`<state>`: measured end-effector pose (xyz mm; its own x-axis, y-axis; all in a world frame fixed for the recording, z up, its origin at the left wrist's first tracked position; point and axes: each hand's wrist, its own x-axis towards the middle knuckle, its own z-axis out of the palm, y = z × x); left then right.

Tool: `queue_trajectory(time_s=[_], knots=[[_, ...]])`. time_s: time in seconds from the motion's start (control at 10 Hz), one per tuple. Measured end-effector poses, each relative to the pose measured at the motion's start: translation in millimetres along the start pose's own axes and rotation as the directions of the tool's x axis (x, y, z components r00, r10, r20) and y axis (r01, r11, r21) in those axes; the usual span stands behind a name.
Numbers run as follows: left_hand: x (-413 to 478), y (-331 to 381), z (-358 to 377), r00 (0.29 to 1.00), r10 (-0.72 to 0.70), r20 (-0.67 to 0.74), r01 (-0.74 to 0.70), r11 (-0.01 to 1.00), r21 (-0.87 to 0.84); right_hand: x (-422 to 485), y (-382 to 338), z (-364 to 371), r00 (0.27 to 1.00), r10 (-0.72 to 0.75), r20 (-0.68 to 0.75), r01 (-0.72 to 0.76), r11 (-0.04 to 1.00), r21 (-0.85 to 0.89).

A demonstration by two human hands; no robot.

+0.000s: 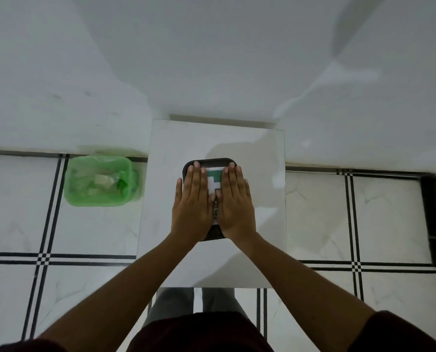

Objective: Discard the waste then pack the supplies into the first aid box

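Note:
The first aid box is a dark case with a green label bearing a white cross, lying with its lid down in the middle of a small white table. My left hand lies flat, palm down, on the left half of the lid. My right hand lies flat on the right half, thumbs nearly touching. Both hands cover most of the box, and no loose supplies show on the table. A bin lined with a green bag stands on the floor to the table's left, with crumpled wrappers inside.
The table stands against a white wall. White floor tiles with black stripe borders surround it. My legs show under the table's near edge.

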<state>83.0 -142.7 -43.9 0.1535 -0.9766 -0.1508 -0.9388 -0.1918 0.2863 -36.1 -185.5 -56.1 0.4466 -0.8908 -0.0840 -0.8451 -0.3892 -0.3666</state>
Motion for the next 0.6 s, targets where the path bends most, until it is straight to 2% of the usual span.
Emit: queue_trajectory(time_s=[0.2, 0.4, 0.6], knots=[[8, -5, 0, 1.0, 0.029, -0.004, -0.029, 0.999, 0.037, 5, -5, 4, 0.998, 0.067, -0.021, -0.066, 0.998, 0.018], [10, -14, -13, 0.994, 0.084, 0.073, -0.089, 0.994, 0.065, 2, -16, -3, 0.993, 0.11, -0.032, -0.107, 0.991, 0.079], [4, -15, -45, 0.989, -0.139, -0.048, 0.125, 0.965, -0.229, 7, -18, -32, 0.994, 0.096, -0.057, -0.09, 0.991, 0.102]])
